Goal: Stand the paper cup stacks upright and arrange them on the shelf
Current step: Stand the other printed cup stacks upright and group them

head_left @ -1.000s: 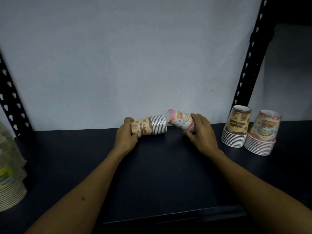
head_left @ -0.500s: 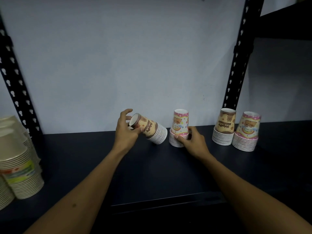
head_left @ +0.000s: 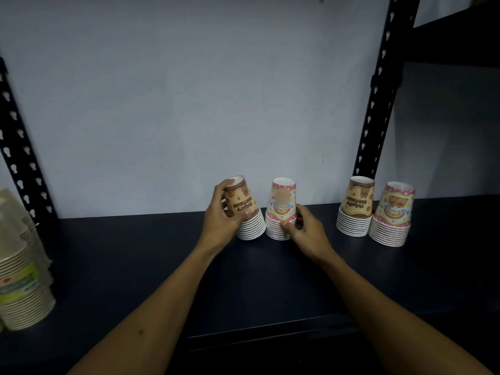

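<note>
On the dark shelf (head_left: 135, 253), my left hand (head_left: 220, 217) grips a brown paper cup stack (head_left: 247, 212), which stands rim-down and leans slightly left. Right beside it a pink paper cup stack (head_left: 281, 207) stands upright, rim-down, with my right hand (head_left: 304, 231) holding its lower rims. Further right, a second brown stack (head_left: 355, 209) and a second pink stack (head_left: 393, 217) stand upright side by side, untouched.
A tall stack of plain white and green cups (head_left: 19, 282) sits at the shelf's left end. Black perforated uprights (head_left: 376, 104) rise at the right and at the left (head_left: 19, 147). A white wall backs the shelf. The shelf's front edge (head_left: 270, 331) runs below my arms.
The brown stack went from lying on its side to nearly upright under my left hand. The pink stack was stood up half a second ago and stays put, my right hand still on it.
</note>
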